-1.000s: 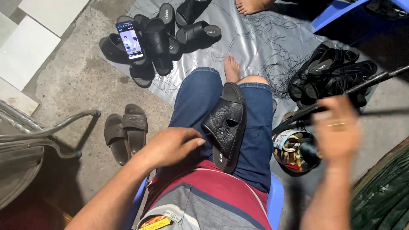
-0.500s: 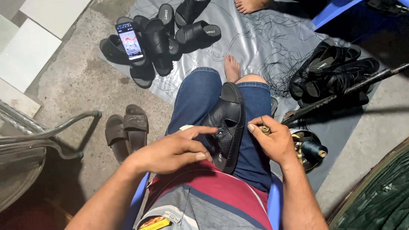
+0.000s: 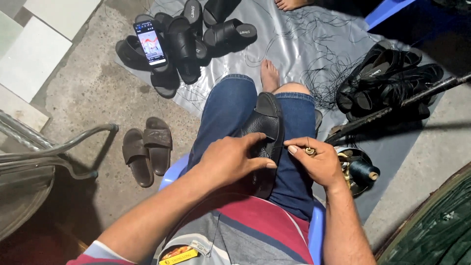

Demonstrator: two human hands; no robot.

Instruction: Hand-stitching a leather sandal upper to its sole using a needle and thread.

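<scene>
I see the black sandal (image 3: 265, 128) lying on the lap, on the blue jeans, so it stays put and close. My left hand (image 3: 230, 159) lies on it, fingers spread flat and thumb pressing the strap, to keep it from sliding. My right hand (image 3: 316, 162) has its grip pressed together, pinching a small brass-tipped tool (image 3: 309, 151) right at the sandal's edge. A spool of dark thread (image 3: 363, 172) sits just beside, easy to reach. More sandals (image 3: 387, 78) wait on the grey sheet (image 3: 294, 44).

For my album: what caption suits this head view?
Left hand steadies a black sandal on the lap while right hand pinches something small beside it.
</scene>
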